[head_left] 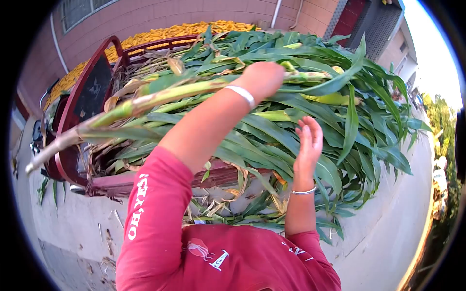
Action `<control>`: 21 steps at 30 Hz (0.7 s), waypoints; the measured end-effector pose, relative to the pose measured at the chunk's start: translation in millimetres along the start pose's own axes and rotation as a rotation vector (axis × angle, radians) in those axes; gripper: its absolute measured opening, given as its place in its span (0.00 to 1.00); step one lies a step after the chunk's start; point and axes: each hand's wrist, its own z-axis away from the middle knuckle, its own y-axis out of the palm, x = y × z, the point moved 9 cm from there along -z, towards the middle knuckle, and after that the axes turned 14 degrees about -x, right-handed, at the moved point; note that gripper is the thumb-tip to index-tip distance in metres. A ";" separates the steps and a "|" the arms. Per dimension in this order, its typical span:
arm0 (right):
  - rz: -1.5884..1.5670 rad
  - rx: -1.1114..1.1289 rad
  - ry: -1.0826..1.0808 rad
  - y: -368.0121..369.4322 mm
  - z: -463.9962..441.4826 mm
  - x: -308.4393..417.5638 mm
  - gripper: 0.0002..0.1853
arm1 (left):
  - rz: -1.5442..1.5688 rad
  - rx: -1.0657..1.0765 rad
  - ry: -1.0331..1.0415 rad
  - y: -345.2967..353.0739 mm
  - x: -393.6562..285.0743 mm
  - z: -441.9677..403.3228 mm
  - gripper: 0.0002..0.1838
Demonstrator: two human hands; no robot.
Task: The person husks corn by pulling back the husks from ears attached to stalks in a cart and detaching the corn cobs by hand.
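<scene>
Your left grip [264, 80] was closed around a long corn stalk [184, 90]; your right grip [309, 148] was loosely unfolded near green leaves [349, 127].

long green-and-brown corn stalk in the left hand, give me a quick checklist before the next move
1. Left hand closed around the long green-and-brown corn stalk: ok.
2. Right hand free of any grip: ok, fingers raised.
3. Right hand clear of the green leafy corn heap: cannot tell, contact is unclear.
4. Stalk's bare end within the dark red metal cart: not ok, it sticks out past the end frame.
5. Heap contained by the cart: not ok, leaves overhang.
</scene>
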 end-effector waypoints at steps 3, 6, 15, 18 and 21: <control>-0.003 -0.026 -0.040 -17.1 1.0 23.9 0.18 | -0.091 -0.001 0.084 -25.3 -39.7 6.0 0.08; -0.018 -0.065 -0.091 -47.5 -2.4 45.2 0.17 | -0.072 -0.139 0.134 -20.7 -43.6 63.1 0.04; 0.374 0.170 -0.275 -17.2 -34.7 38.7 0.17 | 0.339 0.085 -0.418 44.1 -23.7 369.0 0.27; 0.690 0.229 -0.551 28.7 -67.0 17.0 0.18 | 0.411 0.199 -0.550 70.3 -28.2 459.5 0.29; 0.880 0.262 -0.647 61.0 -114.0 -41.4 0.22 | 0.395 0.264 -0.623 79.8 -16.7 499.8 0.30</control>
